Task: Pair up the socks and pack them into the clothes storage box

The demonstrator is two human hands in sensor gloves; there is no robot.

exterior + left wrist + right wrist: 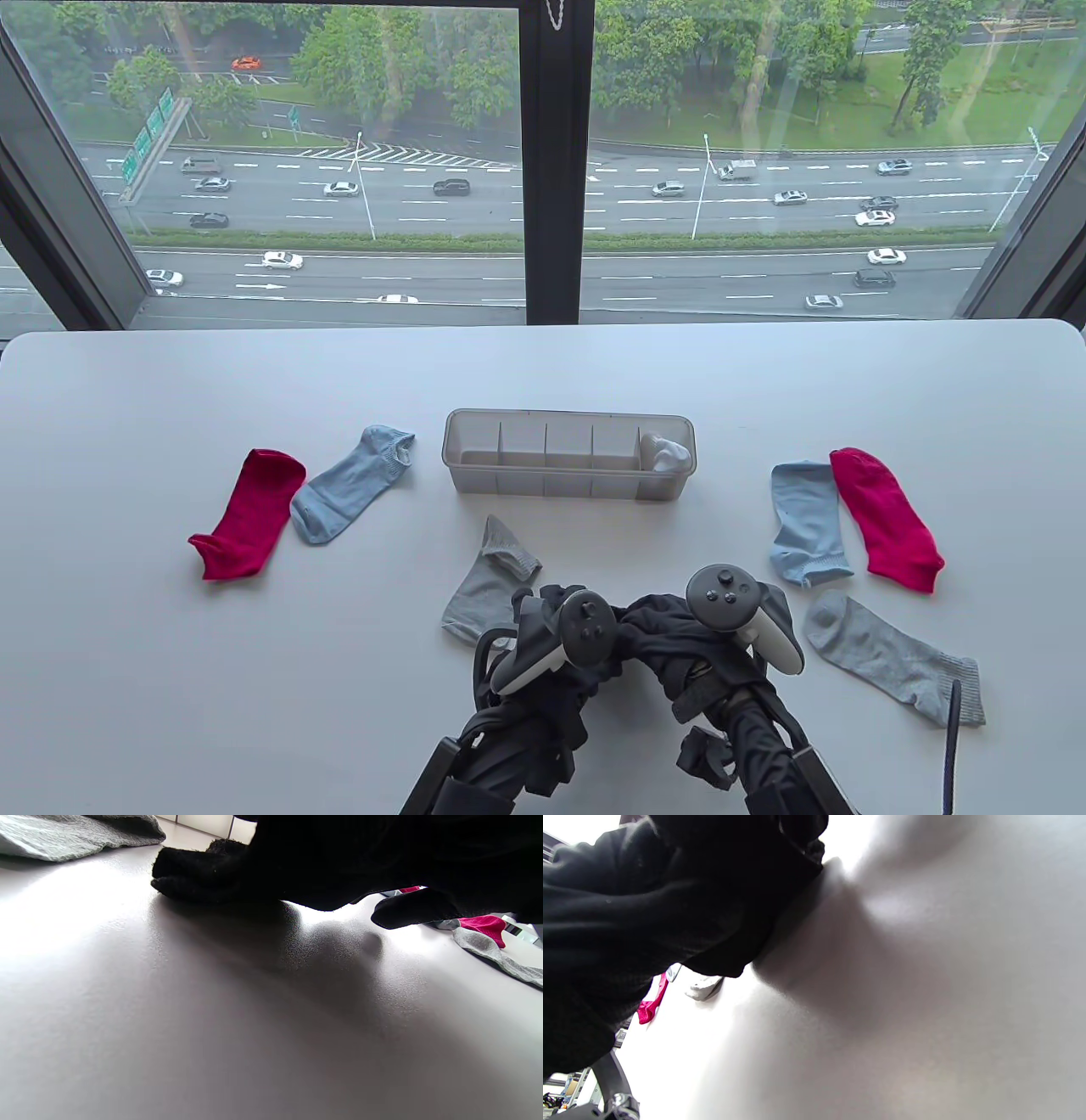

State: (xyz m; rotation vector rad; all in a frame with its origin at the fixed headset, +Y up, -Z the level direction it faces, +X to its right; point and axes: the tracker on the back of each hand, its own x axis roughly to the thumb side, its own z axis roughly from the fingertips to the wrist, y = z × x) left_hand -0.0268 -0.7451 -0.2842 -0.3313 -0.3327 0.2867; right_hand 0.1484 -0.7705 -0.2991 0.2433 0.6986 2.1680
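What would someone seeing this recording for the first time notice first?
Probably the two red socks, one at the table's left and one at its right, each beside a light blue sock. Next, both gloved hands, left hand and right hand, meet over dark fabric at the near edge. Behind them stands the clear divided box, with a white sock bundle in its rightmost slot.

Dark black fabric (649, 912) fills the upper left of the right wrist view, lying against the pale table (925, 1005) and casting a soft shadow beside it. Whether it is glove or sock cannot be told. Past its lower edge lie a red sock (651, 1005) and a light grey sock (703, 986), near each other.
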